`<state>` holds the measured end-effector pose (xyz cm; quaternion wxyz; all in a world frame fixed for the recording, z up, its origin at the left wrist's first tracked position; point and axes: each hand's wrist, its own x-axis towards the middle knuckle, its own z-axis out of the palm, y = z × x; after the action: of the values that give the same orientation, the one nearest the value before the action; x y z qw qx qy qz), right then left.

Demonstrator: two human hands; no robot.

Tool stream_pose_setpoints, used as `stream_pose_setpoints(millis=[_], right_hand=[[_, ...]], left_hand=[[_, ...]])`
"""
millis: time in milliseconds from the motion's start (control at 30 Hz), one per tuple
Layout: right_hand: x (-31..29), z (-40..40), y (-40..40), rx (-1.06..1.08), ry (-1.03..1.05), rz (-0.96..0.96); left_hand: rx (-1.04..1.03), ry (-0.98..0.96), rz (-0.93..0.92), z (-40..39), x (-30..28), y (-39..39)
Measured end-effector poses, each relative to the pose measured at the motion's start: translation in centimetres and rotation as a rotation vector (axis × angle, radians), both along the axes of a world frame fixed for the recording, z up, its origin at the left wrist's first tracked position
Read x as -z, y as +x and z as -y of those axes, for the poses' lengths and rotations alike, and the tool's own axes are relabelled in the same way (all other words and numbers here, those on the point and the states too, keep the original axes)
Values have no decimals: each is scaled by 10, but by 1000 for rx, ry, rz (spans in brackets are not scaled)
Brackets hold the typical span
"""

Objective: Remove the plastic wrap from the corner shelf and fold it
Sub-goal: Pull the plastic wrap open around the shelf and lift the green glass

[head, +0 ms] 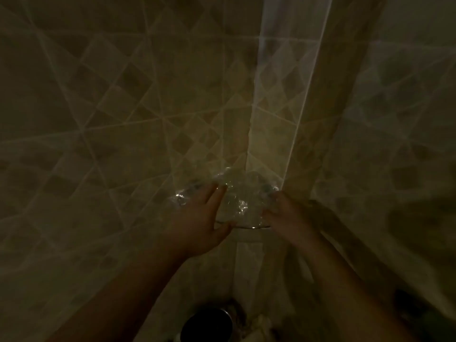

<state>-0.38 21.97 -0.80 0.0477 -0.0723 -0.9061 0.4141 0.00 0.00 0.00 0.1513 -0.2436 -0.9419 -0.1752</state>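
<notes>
Head camera, dim light: a person's two bare hands reach up to a corner shelf [243, 227] fixed where two tiled walls [103, 114] meet. Crumpled clear plastic wrap [237, 193] lies bunched on top of the shelf, catching small glints of light and spilling a little past the shelf toward the left wall.

The left hand [199, 220] lies at the left side of the shelf, its back to the camera. Its fingers [217, 196] are spread wide and pressed flat against the wrap, while the thumb hooks over the shelf's curved front rim. The hand rests on the wrap rather than closing around it.

The right hand [287, 213] sits at the right side of the shelf, blurred. Its fingers are curled narrow and appear to pinch the right edge of the wrap; whether they truly hold it, the blur and darkness do not allow telling. Both forearms rise from the lower edge of the frame toward the shelf.

The walls carry a diamond pattern crossed by pale grout lines, and a lighter strip runs up the corner above the shelf. Well below the shelf, at the bottom of the frame, stands a dark round container [206, 324] with a shiny rim, with some pale object just beside it that is too dark to identify.
</notes>
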Motion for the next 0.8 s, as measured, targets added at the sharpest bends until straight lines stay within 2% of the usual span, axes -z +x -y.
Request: stream_pose_setpoints(millis=[167, 267, 433, 600, 800], right_hand=[[14, 15, -14, 29, 173, 109], [18, 19, -20, 70, 84, 81], [13, 18, -24, 136, -4, -88], [-9, 4, -25, 184, -331, -192], [-36, -11, -32, 187, -881, -80]], left_hand=[[69, -17, 117, 5, 38, -13], [90, -17, 82, 6, 50, -15], [66, -27, 78, 5, 51, -16], [50, -75, 80, 5, 57, -20], [14, -36, 126, 6, 57, -21]])
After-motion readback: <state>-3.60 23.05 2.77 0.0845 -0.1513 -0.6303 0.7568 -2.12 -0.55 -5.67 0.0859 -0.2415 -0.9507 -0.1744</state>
